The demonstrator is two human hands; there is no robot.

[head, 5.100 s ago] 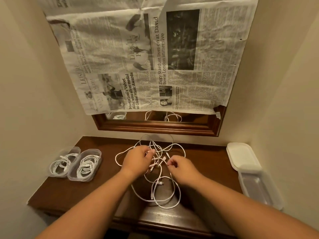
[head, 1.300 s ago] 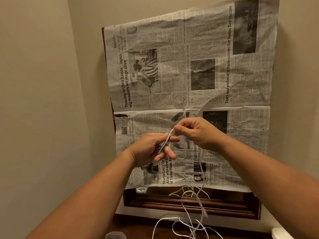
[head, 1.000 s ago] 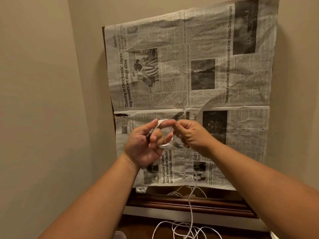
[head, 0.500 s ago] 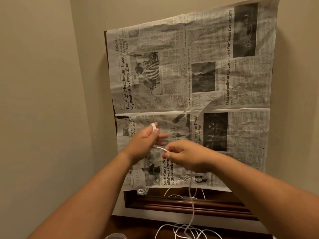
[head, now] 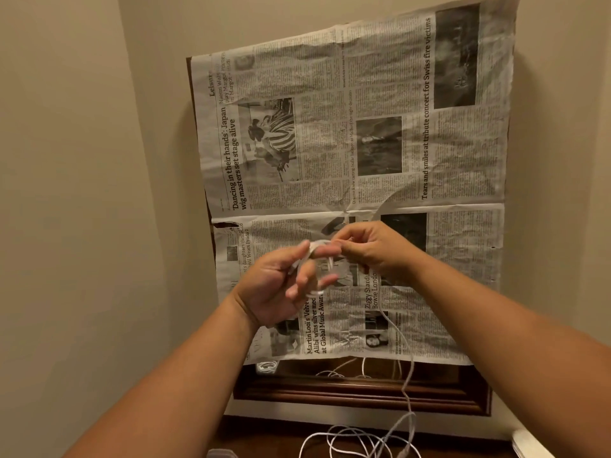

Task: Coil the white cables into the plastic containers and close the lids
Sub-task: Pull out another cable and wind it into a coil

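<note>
Around curled left fingers point(head: 300, 283) loops the white cable point(head: 317, 244); right fingers point(head: 351, 246) pinch it (slack hanging).

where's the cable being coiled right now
Head view, centre: the white cable is looped round fingers of the left hand and pinched by the right hand, in front of the newspaper.

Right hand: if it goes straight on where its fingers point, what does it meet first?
Right hand points at the white cable loop wound on the left hand; that loop first, likely, then its fingers.
</note>
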